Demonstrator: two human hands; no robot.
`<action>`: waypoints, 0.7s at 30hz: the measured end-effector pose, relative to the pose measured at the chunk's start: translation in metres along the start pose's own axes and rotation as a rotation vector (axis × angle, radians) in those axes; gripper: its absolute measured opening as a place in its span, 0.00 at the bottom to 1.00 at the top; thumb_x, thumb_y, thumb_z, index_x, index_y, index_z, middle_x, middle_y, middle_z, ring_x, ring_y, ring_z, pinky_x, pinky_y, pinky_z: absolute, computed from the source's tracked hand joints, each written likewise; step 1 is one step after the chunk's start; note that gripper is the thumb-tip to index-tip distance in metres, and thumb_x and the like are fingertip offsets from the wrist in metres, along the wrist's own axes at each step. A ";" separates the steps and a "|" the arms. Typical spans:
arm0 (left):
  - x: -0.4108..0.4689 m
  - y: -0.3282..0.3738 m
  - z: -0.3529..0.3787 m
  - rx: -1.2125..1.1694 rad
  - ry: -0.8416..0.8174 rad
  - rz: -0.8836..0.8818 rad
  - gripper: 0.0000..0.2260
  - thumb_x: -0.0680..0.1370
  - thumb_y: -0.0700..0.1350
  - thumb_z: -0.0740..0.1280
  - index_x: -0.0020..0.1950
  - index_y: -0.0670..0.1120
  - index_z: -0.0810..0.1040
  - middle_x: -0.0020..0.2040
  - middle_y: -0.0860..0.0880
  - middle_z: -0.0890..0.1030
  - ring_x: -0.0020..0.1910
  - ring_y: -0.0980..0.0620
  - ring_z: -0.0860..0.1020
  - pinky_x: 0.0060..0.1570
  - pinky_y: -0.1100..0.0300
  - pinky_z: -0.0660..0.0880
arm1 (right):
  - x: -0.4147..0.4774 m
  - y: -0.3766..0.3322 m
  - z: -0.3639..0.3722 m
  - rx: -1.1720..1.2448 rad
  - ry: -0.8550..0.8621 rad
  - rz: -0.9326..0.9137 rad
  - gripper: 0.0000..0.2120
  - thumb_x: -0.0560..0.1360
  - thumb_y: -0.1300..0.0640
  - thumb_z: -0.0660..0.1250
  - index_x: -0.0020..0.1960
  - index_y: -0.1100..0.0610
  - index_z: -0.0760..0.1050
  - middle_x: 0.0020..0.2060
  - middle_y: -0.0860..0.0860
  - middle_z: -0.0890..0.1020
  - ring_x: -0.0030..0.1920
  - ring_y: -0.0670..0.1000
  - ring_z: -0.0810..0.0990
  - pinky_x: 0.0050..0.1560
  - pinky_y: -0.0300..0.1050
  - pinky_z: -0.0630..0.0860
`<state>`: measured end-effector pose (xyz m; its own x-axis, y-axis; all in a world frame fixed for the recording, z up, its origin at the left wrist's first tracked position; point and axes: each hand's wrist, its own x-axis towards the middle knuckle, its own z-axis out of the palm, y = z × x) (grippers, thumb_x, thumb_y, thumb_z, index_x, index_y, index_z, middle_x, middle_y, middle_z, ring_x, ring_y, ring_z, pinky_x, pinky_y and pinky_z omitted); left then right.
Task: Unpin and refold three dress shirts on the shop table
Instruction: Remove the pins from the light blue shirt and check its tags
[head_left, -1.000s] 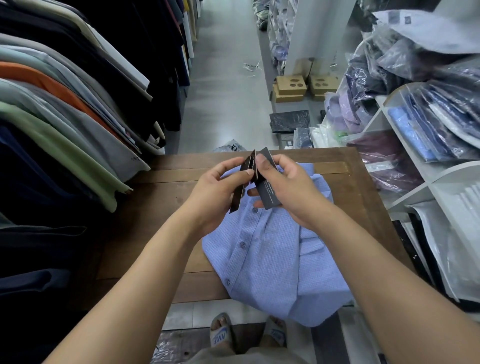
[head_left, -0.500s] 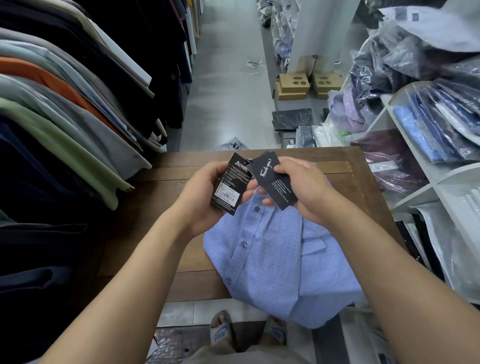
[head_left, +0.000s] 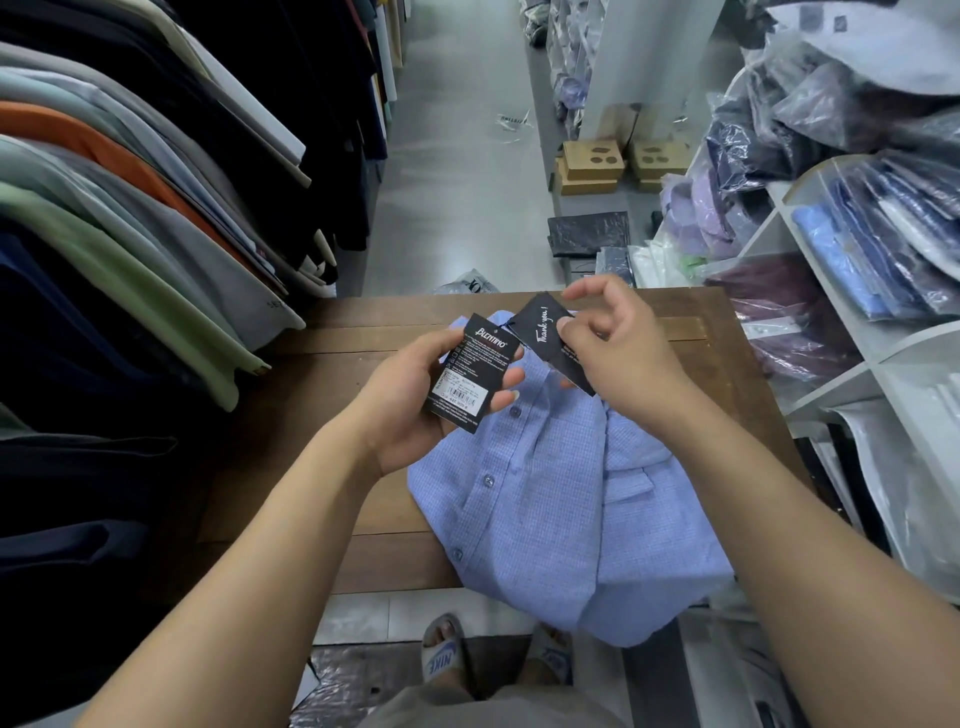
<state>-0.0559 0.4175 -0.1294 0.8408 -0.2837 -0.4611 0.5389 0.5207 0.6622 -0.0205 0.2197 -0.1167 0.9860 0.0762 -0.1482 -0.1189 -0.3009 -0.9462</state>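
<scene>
Early in the job, by the look of things. Holds up two black hang tags at centre frame, above a folded blue dress shirt (head_left: 561, 499) lying buttoned on the wooden table (head_left: 363, 332), its lower edge spilling over the near side toward the bottom of the frame. Grips the brand tag (head_left: 470, 374) in the left hand (head_left: 415, 405), thumb along one long edge, fingers curled round the other. Pinches the "Thank you!" tag (head_left: 545, 338) with the right hand (head_left: 623, 358), thumb pressed on its face, forefinger lifted and hooked clear above. Seems to be sorting out the tags ahead of any opening of the shirt. Shows no pin anywhere; too small to tell. Counts only one shirt on the table, placket fastened, so unpinning and refolding judged not yet begun, with two more shirts to follow. Cannot pick those two out among the hanging garments (head_left: 130, 208) filling the left of the frame or the bagged shirts (head_left: 857, 244) stacked on white shelves at right. Leaves cardboard boxes (head_left: 592, 163) on the grey floor at upper centre, well apart from the table.
</scene>
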 end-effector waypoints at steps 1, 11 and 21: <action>0.000 0.000 -0.002 0.016 0.010 0.000 0.20 0.85 0.47 0.55 0.69 0.34 0.73 0.64 0.37 0.80 0.52 0.43 0.82 0.43 0.56 0.83 | 0.000 0.002 -0.002 -0.092 0.010 -0.066 0.11 0.80 0.62 0.63 0.55 0.46 0.72 0.42 0.51 0.86 0.42 0.57 0.84 0.43 0.58 0.83; 0.004 0.000 0.001 0.083 0.126 0.087 0.17 0.84 0.46 0.62 0.70 0.39 0.75 0.59 0.40 0.81 0.58 0.42 0.81 0.59 0.49 0.80 | -0.006 0.001 0.004 -0.390 0.066 -0.293 0.07 0.74 0.54 0.69 0.51 0.47 0.81 0.41 0.40 0.84 0.45 0.42 0.82 0.51 0.47 0.79; -0.003 -0.006 0.006 0.106 0.094 0.120 0.17 0.85 0.46 0.57 0.72 0.41 0.73 0.67 0.36 0.77 0.57 0.43 0.78 0.49 0.52 0.78 | -0.014 0.009 0.022 -0.219 -0.139 -0.095 0.10 0.72 0.55 0.74 0.45 0.45 0.74 0.57 0.46 0.73 0.54 0.46 0.81 0.51 0.49 0.82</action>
<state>-0.0616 0.4103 -0.1286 0.8934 -0.1454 -0.4251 0.4417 0.4572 0.7719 -0.0383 0.2364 -0.1293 0.9643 0.2390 -0.1138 0.0166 -0.4838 -0.8750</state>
